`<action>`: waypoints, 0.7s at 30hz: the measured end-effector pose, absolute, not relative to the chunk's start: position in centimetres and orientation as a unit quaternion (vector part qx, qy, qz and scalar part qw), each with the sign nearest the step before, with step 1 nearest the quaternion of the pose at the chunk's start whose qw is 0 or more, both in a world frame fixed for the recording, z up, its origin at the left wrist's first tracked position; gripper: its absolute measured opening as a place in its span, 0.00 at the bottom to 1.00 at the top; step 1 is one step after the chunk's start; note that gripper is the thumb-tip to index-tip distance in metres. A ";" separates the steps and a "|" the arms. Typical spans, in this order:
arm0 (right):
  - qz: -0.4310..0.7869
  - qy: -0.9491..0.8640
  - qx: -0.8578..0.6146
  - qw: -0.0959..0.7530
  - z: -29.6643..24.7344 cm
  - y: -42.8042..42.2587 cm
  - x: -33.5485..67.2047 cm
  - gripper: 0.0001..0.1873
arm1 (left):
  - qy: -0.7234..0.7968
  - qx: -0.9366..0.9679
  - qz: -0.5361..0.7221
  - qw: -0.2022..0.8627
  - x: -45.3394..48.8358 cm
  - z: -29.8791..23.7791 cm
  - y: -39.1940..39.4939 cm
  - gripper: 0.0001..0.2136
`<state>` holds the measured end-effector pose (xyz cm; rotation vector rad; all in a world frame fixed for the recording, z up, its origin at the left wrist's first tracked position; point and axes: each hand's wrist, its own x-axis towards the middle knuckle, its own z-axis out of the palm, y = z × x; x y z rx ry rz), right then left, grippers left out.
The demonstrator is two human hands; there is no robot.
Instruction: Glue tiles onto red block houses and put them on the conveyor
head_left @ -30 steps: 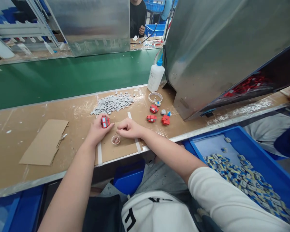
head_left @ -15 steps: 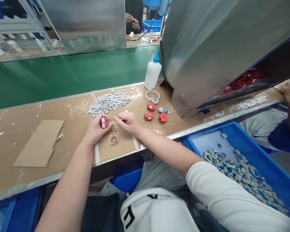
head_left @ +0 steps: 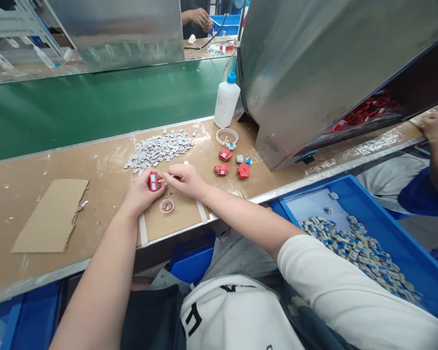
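My left hand is closed around a small red toy car with pale windows, held just above the bench. A thin light stick is pinched in my right hand, and its tip reaches the car's right side. Below the hands stands a small clear cup with a little reddish-brown liquid in it. Behind my left hand lies a heap of small grey pieces. Several red toy pieces, among them a red block and a red car, rest to the right.
A white bottle with a blue nozzle and a tape roll stand near the metal housing. Torn cardboard lies left. A blue bin of small parts is at right. Co-workers' hands show at the back and far right.
My right hand has brought the stick left, so its tip now meets the red car. The whole view has shifted slightly. The co-worker's hands at the back have moved.
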<state>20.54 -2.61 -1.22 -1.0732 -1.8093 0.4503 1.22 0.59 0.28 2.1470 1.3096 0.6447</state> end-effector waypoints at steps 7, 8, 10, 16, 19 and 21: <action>0.182 -0.737 -0.439 0.481 -1.2 -2.5 20.5 0.25 | 0.484 0.796 0.244 0.269 1.4 0.3 0.5 0.17; 0.181 -0.734 -0.441 0.484 -1.1 -2.5 20.5 0.25 | 0.484 0.795 0.245 0.271 1.4 0.4 0.5 0.17; 0.187 -0.733 -0.428 0.495 -1.0 -2.6 20.8 0.26 | 0.483 0.791 0.252 0.279 1.4 0.4 0.5 0.16; 0.244 -0.843 -0.291 0.381 -0.6 -3.7 21.6 0.27 | 0.482 0.745 0.316 0.337 1.2 0.6 0.9 0.20; 0.190 -0.876 -0.316 0.311 0.0 -4.4 21.7 0.27 | 0.495 0.705 0.357 0.361 1.1 0.6 1.1 0.21; 0.157 -0.841 -0.402 0.328 0.6 -4.1 21.9 0.27 | 0.499 0.684 0.380 0.372 1.0 0.4 1.3 0.21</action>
